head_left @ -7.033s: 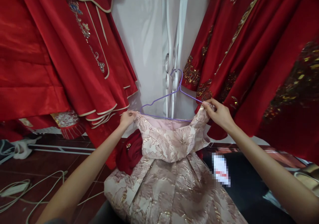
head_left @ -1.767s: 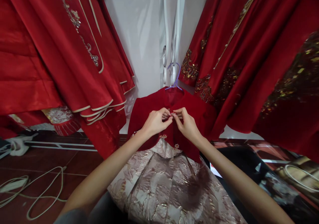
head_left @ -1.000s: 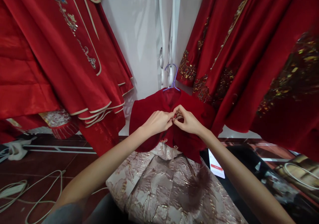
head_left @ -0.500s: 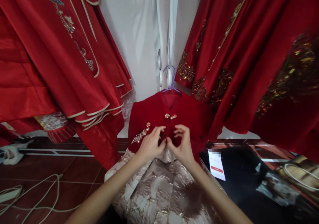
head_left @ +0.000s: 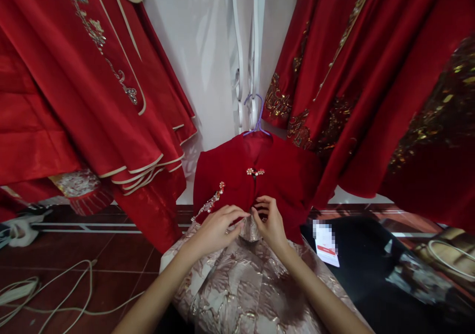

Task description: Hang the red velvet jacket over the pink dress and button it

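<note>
A short red jacket (head_left: 226, 163) hangs on a purple hanger (head_left: 259, 111), over a pale pink-beige brocade garment (head_left: 237, 284). A beaded flower clasp (head_left: 255, 171) joins its front near the neck, and a beaded ornament (head_left: 214, 200) sits on its left side. My left hand (head_left: 218, 227) is at the lower front opening, thumb and forefinger curled toward the edge. Close beside it, my right hand (head_left: 270, 220) pinches the opposite front edge, its other fingers bent. The fingertips nearly meet and hide any small fastener there.
Red embroidered garments hang at left (head_left: 122, 116) and right (head_left: 334, 101). A lit phone (head_left: 326, 245) lies on a black surface (head_left: 356, 264) at right, near a clear plastic bag (head_left: 415, 279). White cables (head_left: 87, 294) trail over the tiled floor at lower left.
Both hands have moved slightly down the jacket front. My left hand has turned flatter, its fingers now reaching across toward my right fingertips. The view has shifted a little.
</note>
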